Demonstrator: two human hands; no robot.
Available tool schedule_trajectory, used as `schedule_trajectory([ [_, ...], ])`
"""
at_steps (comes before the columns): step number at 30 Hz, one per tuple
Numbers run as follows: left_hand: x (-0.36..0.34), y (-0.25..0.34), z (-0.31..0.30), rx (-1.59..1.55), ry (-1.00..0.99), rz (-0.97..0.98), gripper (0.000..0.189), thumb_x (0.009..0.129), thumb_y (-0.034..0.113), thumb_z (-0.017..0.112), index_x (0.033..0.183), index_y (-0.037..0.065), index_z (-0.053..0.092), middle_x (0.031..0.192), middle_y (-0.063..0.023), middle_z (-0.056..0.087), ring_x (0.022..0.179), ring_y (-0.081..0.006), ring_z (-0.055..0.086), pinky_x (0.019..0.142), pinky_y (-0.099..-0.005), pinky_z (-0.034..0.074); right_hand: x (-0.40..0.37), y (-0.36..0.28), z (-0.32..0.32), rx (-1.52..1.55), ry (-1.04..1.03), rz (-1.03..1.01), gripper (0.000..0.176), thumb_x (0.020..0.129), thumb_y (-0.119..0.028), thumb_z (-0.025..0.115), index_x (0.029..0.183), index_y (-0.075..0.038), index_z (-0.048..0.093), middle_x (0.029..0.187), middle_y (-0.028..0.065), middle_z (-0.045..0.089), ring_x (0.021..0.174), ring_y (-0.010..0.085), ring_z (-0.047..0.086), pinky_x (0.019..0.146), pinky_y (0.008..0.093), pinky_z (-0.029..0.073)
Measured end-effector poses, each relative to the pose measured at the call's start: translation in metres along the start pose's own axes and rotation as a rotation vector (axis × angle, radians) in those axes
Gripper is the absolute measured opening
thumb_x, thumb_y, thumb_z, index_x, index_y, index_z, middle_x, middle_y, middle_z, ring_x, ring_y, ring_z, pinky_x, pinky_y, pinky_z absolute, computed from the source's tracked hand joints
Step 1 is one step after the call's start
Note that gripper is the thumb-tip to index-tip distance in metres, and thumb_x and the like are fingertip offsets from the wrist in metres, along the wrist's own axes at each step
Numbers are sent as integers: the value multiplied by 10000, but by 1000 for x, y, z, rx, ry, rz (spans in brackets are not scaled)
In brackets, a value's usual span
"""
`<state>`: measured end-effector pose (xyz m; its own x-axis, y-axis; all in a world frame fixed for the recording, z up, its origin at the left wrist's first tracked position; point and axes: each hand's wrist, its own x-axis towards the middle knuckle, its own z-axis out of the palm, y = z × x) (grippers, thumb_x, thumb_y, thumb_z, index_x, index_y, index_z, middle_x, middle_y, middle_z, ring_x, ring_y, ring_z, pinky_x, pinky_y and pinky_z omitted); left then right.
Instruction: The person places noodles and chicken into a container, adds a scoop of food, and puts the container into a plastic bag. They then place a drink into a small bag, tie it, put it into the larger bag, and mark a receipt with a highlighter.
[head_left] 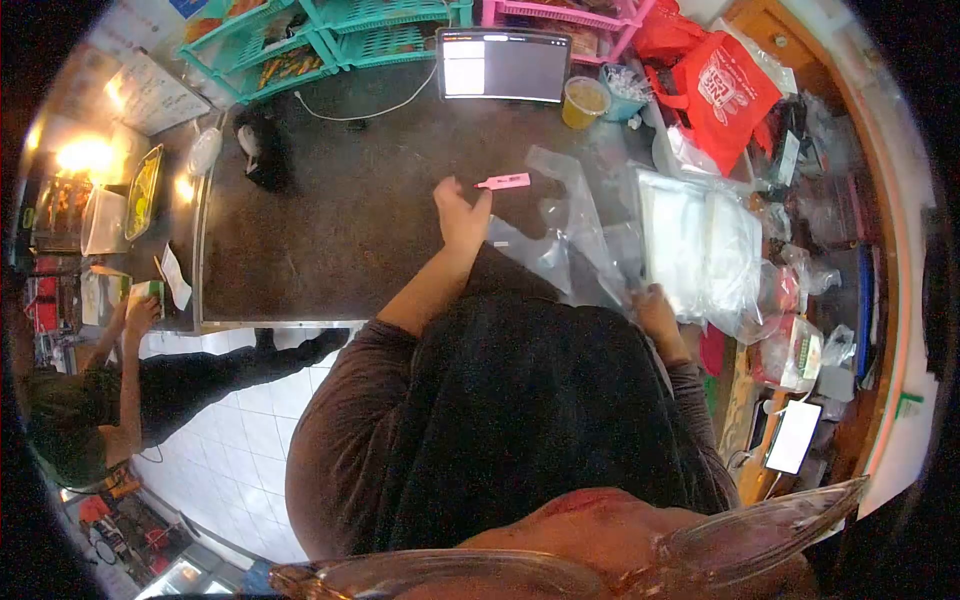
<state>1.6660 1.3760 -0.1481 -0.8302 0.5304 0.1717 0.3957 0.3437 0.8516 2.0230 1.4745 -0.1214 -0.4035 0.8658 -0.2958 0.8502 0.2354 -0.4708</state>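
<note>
My left hand [463, 217] is over the dark table, thumb and fingers apart. Just past its thumb is a pink highlighter [508, 181], its dark tip toward the hand; whether they touch is hard to tell. A crumpled clear plastic bag [590, 235] spreads across the table between my two hands, one corner reaching near my left wrist. At the table's right side, my right hand [655, 312] has its fingers curled at the bag's near edge and appears to grip it. A stack of clear plastic bags [680, 240] lies just beyond my right hand.
A tablet [505, 66] stands at the back, beside a lidded cup of yellowish liquid [584, 102] and teal shelves [385, 42]. Red bags [725, 95] crowd the right rear. A phone [794, 436] sits at right. On the left, another person's hand [143, 312] holds a small green-and-white box.
</note>
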Motion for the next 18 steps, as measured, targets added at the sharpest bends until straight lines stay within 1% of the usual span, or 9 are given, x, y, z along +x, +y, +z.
schedule_trajectory([
  [1,2,18,-10,163,183,273,454,684,334,661,972,27,492,986,-127,513,933,-259,494,759,-373,411,-3,0,-2,5,165,1,407,802,-245,549,1087,23,436,1007,239,522,889,375,518,757,389,417],
  [4,-18,38,-3,505,-377,367,454,661,343,648,967,29,531,1041,-125,495,1023,-272,430,798,-417,352,-18,-50,-16,-328,705,-295,415,775,-269,576,1062,7,459,1073,262,479,997,387,463,814,425,390],
  [5,-24,44,4,606,-528,372,462,658,352,645,972,29,537,1047,-119,493,1038,-272,417,805,-429,338,-14,-55,-11,-301,641,-399,429,767,-261,582,1083,0,453,1091,250,474,1015,381,453,830,431,381],
  [7,-31,43,23,537,-570,420,495,666,394,629,997,36,544,1067,-114,488,1058,-265,397,812,-439,318,3,-63,3,-242,516,-605,464,752,-245,595,1124,-15,441,1128,228,464,1053,370,433,864,444,361],
  [9,-35,39,35,502,-651,417,519,676,425,614,1022,44,545,1102,-117,473,1086,-264,378,836,-459,298,15,-81,25,-130,167,-594,502,751,-268,590,1158,-19,434,1175,199,444,1094,349,413,900,446,340],
  [11,-34,38,44,501,-763,359,533,688,444,600,1045,52,540,1152,-128,448,1122,-270,358,876,-488,277,14,-83,54,-281,176,-500,543,753,-295,583,1195,-30,411,1230,185,405,1150,340,370,935,449,309],
  [14,-38,28,38,465,-266,589,510,704,429,595,1053,62,536,1201,-133,412,1188,-285,302,932,-545,214,17,-74,67,-391,174,-464,605,758,-334,568,1252,-51,364,1293,179,347,1217,331,304,977,461,258],
  [17,-43,20,21,548,-358,569,440,727,391,591,1077,132,532,1289,-116,340,1261,-294,190,942,-572,178,22,-67,73,-397,117,-486,617,783,-323,541,1301,-81,310,1346,168,281,1261,331,239,1004,489,202],
  [18,-45,20,18,538,-388,591,420,736,378,587,1064,121,533,1269,-115,364,1225,-307,249,925,-572,210,24,-65,76,-393,120,-520,596,789,-311,534,1296,-80,320,1342,167,288,1256,335,247,1001,491,207],
])
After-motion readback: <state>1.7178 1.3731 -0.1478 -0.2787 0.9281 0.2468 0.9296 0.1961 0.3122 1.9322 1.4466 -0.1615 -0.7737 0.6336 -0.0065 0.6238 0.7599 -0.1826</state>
